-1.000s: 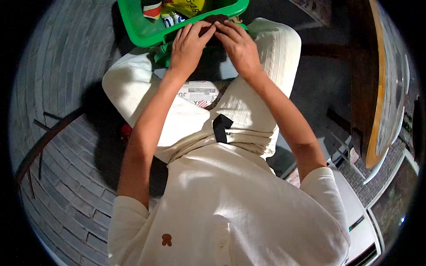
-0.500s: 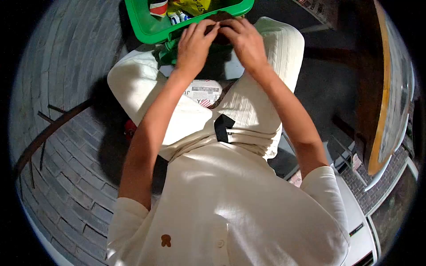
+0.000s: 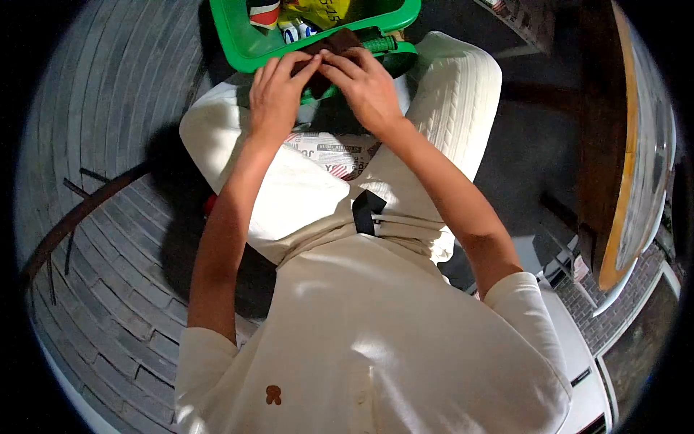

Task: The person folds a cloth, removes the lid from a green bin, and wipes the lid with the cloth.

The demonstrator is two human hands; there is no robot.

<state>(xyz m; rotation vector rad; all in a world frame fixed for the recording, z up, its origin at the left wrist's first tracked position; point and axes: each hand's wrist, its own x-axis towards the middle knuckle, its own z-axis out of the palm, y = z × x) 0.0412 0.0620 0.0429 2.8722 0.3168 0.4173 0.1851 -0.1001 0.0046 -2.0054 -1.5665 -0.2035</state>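
Note:
A dark brown cloth [image 3: 343, 39] lies over the near side of a green plastic basket [image 3: 230, 50], at its handle [image 3: 379, 45]. My left hand [image 3: 277, 94] pinches the cloth with thumb and fingers from the left. Close beside it, my right hand [image 3: 369, 90] grips the same cloth from the right, the fingertips of both hands nearly touching. To the right of my hands the handle's ribbed grip shows. Part of the handle under the cloth and fingers is hidden.
Inside the basket are a yellow package [image 3: 325, 11], a red, white and black item [image 3: 264, 13] and blue-and-white items [image 3: 296, 32]. A newspaper-print surface [image 3: 334, 153] shows between my legs. A wooden-edged table [image 3: 620, 181] stands at right; a curved dark bar [image 3: 87, 206] at left.
Both hands have shifted left and slightly toward me with the cloth. The ribbed grip on the right, covered before, is now uncovered.

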